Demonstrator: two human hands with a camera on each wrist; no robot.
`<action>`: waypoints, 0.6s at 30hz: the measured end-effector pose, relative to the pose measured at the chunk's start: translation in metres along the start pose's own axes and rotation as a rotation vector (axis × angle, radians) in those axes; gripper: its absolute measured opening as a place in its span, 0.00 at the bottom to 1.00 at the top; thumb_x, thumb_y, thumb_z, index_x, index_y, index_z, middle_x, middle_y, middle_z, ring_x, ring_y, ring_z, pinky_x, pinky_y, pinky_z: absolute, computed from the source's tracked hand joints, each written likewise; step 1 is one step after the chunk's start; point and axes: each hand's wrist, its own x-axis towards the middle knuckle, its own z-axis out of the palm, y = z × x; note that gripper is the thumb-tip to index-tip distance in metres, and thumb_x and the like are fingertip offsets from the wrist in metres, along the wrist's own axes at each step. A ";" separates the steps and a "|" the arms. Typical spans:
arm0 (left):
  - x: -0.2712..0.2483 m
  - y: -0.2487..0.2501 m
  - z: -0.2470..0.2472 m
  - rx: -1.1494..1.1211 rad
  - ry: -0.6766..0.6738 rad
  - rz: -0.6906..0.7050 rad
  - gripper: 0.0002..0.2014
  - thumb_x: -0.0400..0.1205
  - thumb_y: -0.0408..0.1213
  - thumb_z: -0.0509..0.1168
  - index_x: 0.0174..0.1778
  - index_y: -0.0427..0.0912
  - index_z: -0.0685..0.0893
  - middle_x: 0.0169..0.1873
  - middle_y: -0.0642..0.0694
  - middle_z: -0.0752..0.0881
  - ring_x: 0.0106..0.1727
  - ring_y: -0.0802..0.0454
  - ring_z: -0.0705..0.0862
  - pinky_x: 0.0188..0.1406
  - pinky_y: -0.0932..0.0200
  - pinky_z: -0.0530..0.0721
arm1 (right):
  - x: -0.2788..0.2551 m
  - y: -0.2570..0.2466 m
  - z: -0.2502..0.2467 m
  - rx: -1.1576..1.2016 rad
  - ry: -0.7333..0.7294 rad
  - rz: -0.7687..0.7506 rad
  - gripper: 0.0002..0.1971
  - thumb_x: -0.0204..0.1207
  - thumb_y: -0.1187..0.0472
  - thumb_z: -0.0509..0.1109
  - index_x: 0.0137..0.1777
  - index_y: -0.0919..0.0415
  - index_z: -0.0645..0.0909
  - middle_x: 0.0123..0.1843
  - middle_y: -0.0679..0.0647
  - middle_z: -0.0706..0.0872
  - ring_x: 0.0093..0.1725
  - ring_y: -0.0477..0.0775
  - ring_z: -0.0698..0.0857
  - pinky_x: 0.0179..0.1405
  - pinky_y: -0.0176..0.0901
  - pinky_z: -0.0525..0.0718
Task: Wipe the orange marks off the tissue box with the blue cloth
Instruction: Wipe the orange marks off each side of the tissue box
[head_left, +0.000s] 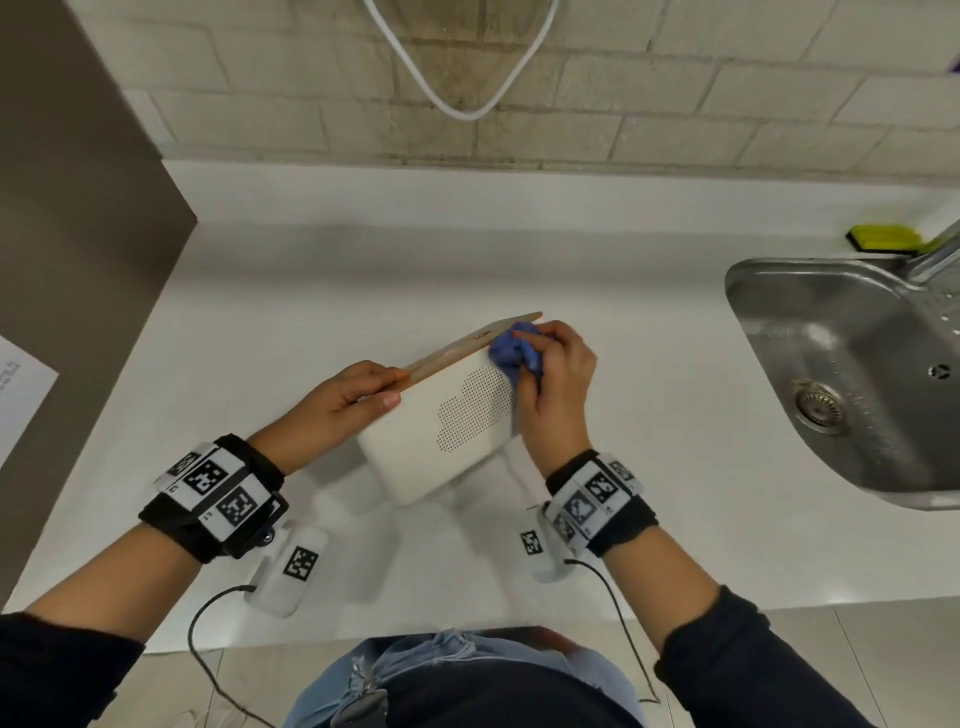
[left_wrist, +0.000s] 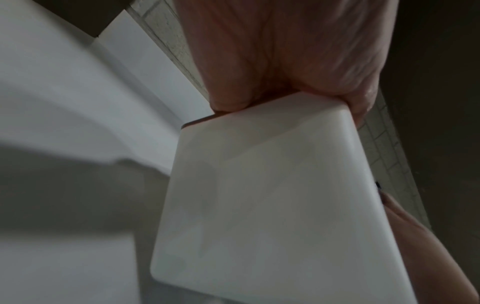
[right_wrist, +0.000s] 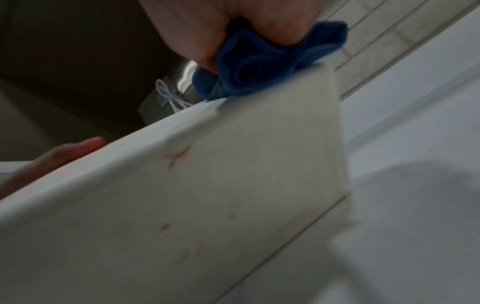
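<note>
Both hands busy: our left hand (head_left: 345, 400) grips tilted white plastic tissue box (head_left: 441, 436), right hand (head_left: 558, 384) clutches bunched blue cloth (head_left: 511, 348) w/ it pressed on box's top corner.

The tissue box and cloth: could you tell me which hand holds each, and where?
Left hand grips the tissue box at its upper left corner; right hand holds the bunched blue cloth.
</note>
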 end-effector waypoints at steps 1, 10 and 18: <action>0.000 -0.001 0.000 -0.009 0.007 0.000 0.19 0.70 0.59 0.59 0.56 0.64 0.79 0.51 0.65 0.81 0.55 0.71 0.79 0.53 0.83 0.70 | -0.006 -0.006 0.006 -0.004 -0.095 -0.036 0.15 0.66 0.71 0.60 0.46 0.62 0.86 0.51 0.60 0.85 0.54 0.52 0.81 0.58 0.48 0.79; -0.002 -0.002 0.003 -0.006 -0.012 0.017 0.24 0.69 0.60 0.59 0.61 0.59 0.77 0.55 0.54 0.80 0.55 0.72 0.78 0.54 0.83 0.70 | -0.009 0.023 -0.020 -0.005 0.038 0.048 0.16 0.62 0.77 0.60 0.42 0.60 0.82 0.49 0.58 0.82 0.55 0.45 0.79 0.61 0.39 0.77; 0.001 -0.008 0.000 -0.014 0.003 0.036 0.17 0.70 0.60 0.58 0.55 0.68 0.78 0.53 0.59 0.81 0.56 0.73 0.78 0.55 0.81 0.70 | -0.056 -0.024 0.012 -0.041 -0.380 -0.273 0.15 0.65 0.66 0.59 0.48 0.54 0.82 0.57 0.52 0.79 0.56 0.56 0.76 0.66 0.42 0.65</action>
